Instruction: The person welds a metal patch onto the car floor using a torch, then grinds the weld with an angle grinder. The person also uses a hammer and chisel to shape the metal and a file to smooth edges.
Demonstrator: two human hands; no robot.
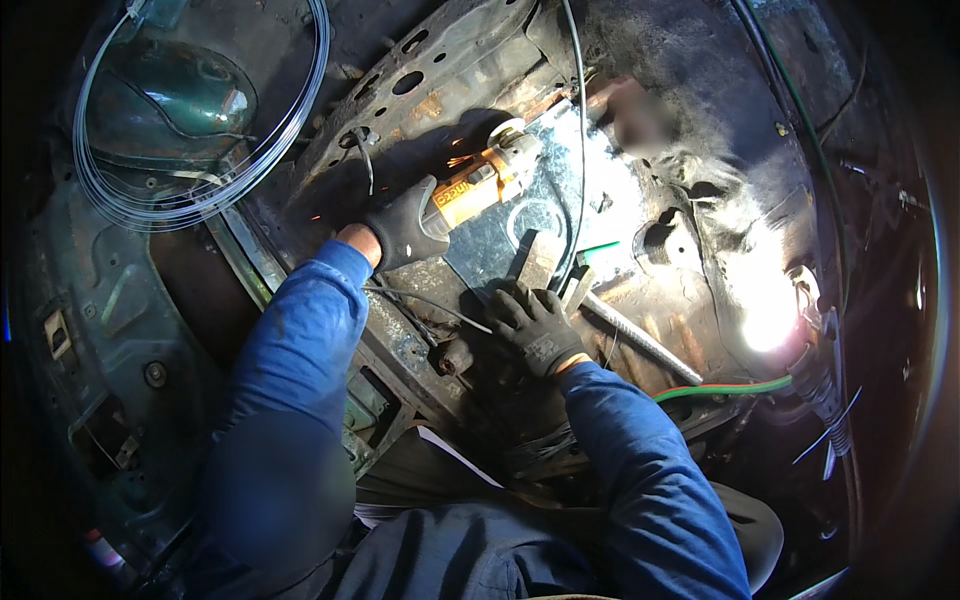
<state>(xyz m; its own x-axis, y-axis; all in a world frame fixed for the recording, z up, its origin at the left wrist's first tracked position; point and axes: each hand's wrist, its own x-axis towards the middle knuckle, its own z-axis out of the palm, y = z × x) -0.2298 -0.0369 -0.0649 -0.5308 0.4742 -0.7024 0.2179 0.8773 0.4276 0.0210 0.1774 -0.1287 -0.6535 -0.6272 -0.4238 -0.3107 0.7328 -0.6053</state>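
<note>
My left hand, in a dark glove, is closed around the body of an orange angle grinder. Its disc is at the far edge of a shiny metal sheet, and orange sparks fly off to the left. A curved mark shows on the sheet. My gloved right hand lies with fingers spread at the sheet's near edge, beside a flat grey bar. Whether its fingertips press on the bar or the sheet I cannot tell.
Rusty car-body panels surround the work. A coil of wire lies at upper left. At right glares a bright lamp. A silver tube and a green-and-red hose lie right of my right hand. A thin cable crosses the sheet.
</note>
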